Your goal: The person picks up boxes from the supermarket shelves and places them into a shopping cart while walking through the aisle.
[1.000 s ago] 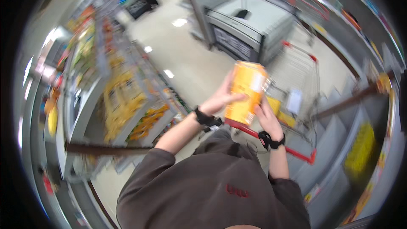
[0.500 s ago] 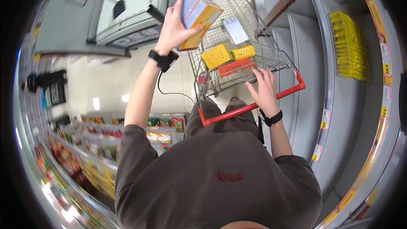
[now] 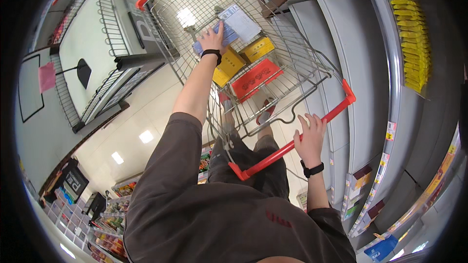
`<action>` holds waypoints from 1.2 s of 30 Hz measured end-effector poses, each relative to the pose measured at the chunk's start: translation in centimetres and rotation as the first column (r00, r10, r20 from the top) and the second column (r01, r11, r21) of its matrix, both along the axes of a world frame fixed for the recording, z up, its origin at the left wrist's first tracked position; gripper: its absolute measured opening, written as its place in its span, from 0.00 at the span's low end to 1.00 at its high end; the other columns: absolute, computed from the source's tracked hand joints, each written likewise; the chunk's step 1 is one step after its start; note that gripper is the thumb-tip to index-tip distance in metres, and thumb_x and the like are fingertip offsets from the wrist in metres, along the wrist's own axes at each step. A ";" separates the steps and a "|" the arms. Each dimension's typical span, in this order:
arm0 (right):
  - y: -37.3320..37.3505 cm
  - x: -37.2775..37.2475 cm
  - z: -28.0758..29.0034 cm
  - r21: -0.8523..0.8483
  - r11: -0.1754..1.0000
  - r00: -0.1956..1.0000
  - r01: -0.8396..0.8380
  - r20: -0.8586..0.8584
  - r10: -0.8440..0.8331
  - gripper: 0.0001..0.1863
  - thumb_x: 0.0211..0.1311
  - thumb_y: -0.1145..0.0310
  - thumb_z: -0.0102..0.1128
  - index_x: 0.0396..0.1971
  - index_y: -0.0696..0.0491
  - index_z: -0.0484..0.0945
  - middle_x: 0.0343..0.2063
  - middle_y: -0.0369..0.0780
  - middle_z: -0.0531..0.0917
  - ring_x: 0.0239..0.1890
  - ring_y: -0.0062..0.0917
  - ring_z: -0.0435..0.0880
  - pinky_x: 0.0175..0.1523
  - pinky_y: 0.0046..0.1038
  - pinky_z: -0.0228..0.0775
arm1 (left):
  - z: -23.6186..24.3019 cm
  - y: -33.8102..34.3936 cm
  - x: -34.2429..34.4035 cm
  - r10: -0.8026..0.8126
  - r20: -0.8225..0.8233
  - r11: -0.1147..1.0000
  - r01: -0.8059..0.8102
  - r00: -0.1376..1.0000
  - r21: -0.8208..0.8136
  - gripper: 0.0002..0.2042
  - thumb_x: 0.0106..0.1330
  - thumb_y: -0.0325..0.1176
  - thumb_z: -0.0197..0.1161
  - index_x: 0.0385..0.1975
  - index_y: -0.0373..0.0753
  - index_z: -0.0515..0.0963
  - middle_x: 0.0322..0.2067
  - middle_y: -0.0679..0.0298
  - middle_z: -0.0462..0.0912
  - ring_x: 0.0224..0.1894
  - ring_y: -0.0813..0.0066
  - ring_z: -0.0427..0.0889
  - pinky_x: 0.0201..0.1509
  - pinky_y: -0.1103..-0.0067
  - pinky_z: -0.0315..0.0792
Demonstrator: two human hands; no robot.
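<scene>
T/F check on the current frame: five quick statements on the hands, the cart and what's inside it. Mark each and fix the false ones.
1. The left hand is inside the wire cart, on a flat package. True.
2. The right hand hangs free at the person's side. False: it grips the red cart handle.
3. Yellow boxes and a red box lie in the cart. True.
4. The cart is empty. False: it holds several boxes.
5. Both wrists are bare. False: each wears a black band.
</scene>
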State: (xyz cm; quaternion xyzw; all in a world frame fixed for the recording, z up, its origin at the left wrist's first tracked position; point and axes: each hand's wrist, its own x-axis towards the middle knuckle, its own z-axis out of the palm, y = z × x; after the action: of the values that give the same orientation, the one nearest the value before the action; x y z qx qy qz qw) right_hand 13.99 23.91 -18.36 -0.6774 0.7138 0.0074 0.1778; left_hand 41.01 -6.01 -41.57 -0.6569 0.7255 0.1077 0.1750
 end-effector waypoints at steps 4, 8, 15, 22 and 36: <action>-0.5 0.2 0.2 0.087 0.991 0.994 0.099 -0.044 -0.095 0.25 0.48 0.69 0.58 0.51 0.52 0.75 0.53 0.43 0.72 0.62 0.41 0.63 0.70 0.54 0.43 | -2.0 -0.6 0.9 0.125 -0.052 0.991 -0.123 0.991 0.048 0.53 0.49 0.51 0.72 0.72 0.63 0.40 0.60 0.50 0.63 0.59 0.46 0.67 0.57 0.46 0.62; -0.5 0.1 -0.2 0.096 0.988 0.991 0.117 -0.083 -0.109 0.24 0.48 0.69 0.58 0.50 0.50 0.76 0.52 0.41 0.72 0.61 0.40 0.63 0.70 0.55 0.42 | -5.1 -0.6 2.3 0.121 -0.018 0.990 -0.119 0.993 0.082 0.56 0.47 0.48 0.75 0.72 0.64 0.38 0.61 0.49 0.62 0.60 0.44 0.66 0.57 0.46 0.61; -0.7 0.5 -0.1 0.128 0.983 0.984 0.134 -0.137 -0.116 0.24 0.47 0.68 0.59 0.49 0.49 0.76 0.52 0.39 0.72 0.61 0.40 0.63 0.70 0.56 0.41 | -8.5 1.7 3.2 0.036 -0.009 0.998 -0.036 0.999 0.045 0.52 0.47 0.43 0.75 0.71 0.64 0.44 0.54 0.55 0.67 0.53 0.52 0.71 0.57 0.50 0.63; -0.8 0.6 -0.1 0.138 0.981 0.983 0.136 -0.146 -0.116 0.25 0.44 0.69 0.59 0.49 0.47 0.76 0.52 0.39 0.72 0.61 0.40 0.63 0.71 0.56 0.40 | -10.3 2.5 2.8 0.059 -0.079 0.998 -0.058 0.995 0.017 0.56 0.46 0.42 0.76 0.72 0.64 0.41 0.58 0.52 0.66 0.58 0.46 0.68 0.60 0.45 0.59; -0.6 0.4 -0.3 0.001 0.993 0.991 0.115 -0.064 -0.114 0.21 0.47 0.66 0.62 0.45 0.50 0.78 0.50 0.39 0.74 0.57 0.41 0.66 0.68 0.58 0.45 | -10.0 2.9 3.3 0.117 -0.019 0.957 -0.107 0.993 0.271 0.40 0.58 0.35 0.61 0.71 0.58 0.48 0.70 0.48 0.50 0.68 0.32 0.51 0.66 0.50 0.54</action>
State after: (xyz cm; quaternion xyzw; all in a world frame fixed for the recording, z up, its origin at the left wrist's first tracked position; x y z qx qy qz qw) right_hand 14.42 23.28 -18.62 -0.6343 0.7568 0.0206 0.1565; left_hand 44.34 -3.09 -51.55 -0.6650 0.6686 0.2265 0.2437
